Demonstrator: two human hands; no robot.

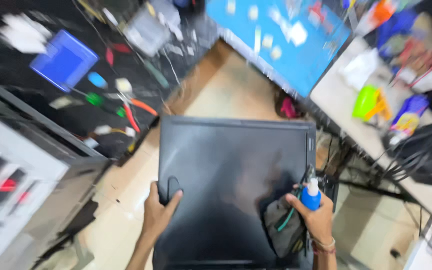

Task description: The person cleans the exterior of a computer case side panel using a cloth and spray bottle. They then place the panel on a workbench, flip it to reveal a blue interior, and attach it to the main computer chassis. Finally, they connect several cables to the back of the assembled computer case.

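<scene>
A large flat black panel [231,160], like the lid of a laptop or a screen, is held out in front of me over the floor. My left hand [158,212] grips its left edge, thumb on top. My right hand [316,215] is at its lower right corner, closed around a small blue bottle with a white cap [311,195] and a dark grey cloth [283,225] that hangs against the panel. The picture is blurred by motion.
A black workbench [76,100] at the left carries a blue box [63,60], pliers with red handles and small tools. A blue mat [281,40] covers a bench at the top. A white table [376,125] at the right holds bottles and black cables. Grey drawer cabinet [21,175] at lower left.
</scene>
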